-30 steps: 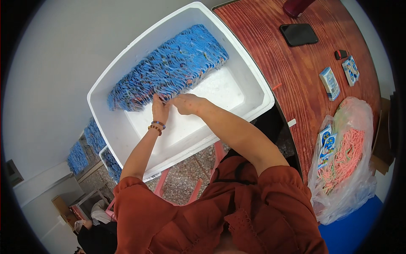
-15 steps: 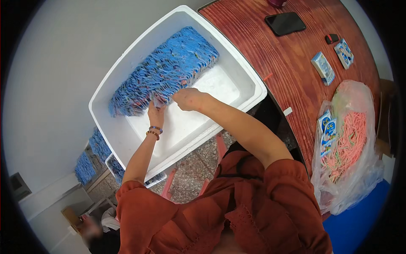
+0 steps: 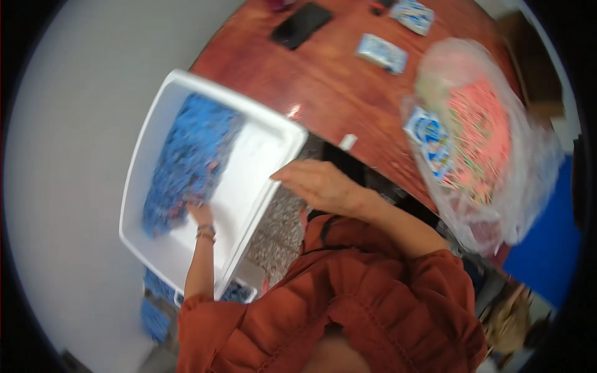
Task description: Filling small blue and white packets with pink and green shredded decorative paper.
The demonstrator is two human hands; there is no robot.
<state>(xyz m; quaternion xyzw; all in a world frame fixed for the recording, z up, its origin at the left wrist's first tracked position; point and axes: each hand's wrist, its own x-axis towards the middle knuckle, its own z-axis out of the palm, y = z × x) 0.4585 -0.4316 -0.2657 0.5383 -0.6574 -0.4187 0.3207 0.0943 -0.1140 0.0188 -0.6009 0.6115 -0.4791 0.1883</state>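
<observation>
— Hands first: left hand (image 3: 200, 214) down inside the large white rectangular plastic tub (image 3: 273, 133), fingertips pressed against the near end of the heap of small blue printed sachets (image 3: 186, 158); too blurred to tell whether closed on any or merely touching. Right hand (image 3: 317, 185) lying flat and unclenched over the tub's near rim, gripping nothing.

— And the heap itself?

— Piled along the tub's far long side, from the far corner down to the left fingers; bare white floor along the near side. Probably light and floppy singly, slick-skinned, prone to sliding off one another; best scooped in a loose bunch from the pile's end, or pinched by a sachet's edge. Tub likely stiff but bulky, best taken by the rim.

— Surface and room?

— Reddish-brown polished wooden table (image 3: 336, 93), tub set at its edge and overhanging. Further along: black flat phone (image 3: 301, 25), small blue-and-white packets (image 3: 380, 53), clear plastic bag stuffed with pink and blue sachets (image 3: 482, 143). Speckled stone floor (image 3: 280, 230) below, more blue sachets in a white crate (image 3: 160, 289) under the tub, pale grey wall (image 3: 68, 155) to the left.
</observation>
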